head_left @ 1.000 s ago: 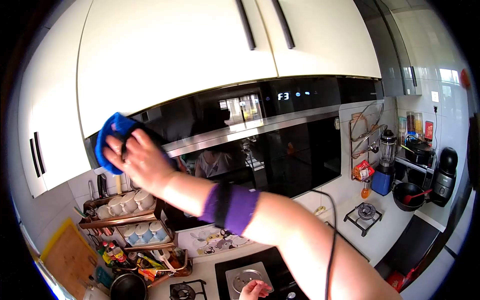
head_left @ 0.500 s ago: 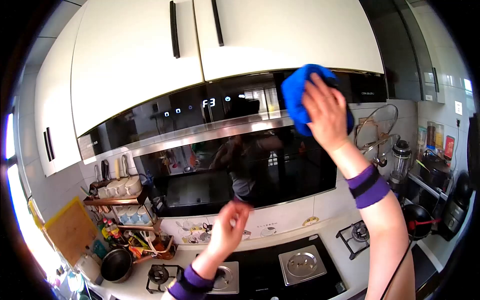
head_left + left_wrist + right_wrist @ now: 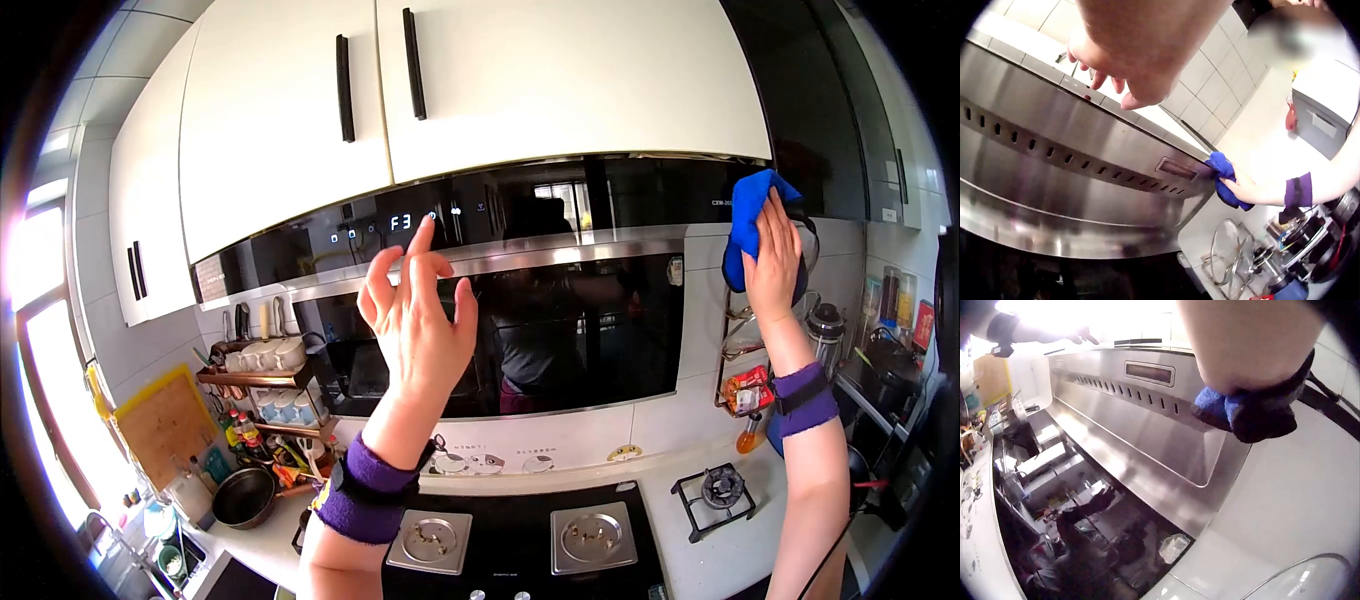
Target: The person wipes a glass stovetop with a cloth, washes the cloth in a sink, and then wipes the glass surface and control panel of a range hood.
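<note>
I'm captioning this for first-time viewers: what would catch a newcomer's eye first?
Probably the vivid blue cloth under the right hand, at the right end of the black hood panel. Next, the left hand, raised near mid-picture, by the glowing display.

A fuzzy purple wristband [image 3: 370,492] circles the left wrist, crossed by a black strap [image 3: 375,487], with a small yellow patch at its outer edge. A matching purple wristband [image 3: 803,400] and black strap [image 3: 801,391] circle the right. Both forearms are sleeveless; a thin black cable [image 3: 829,551] runs along the right one.
</note>
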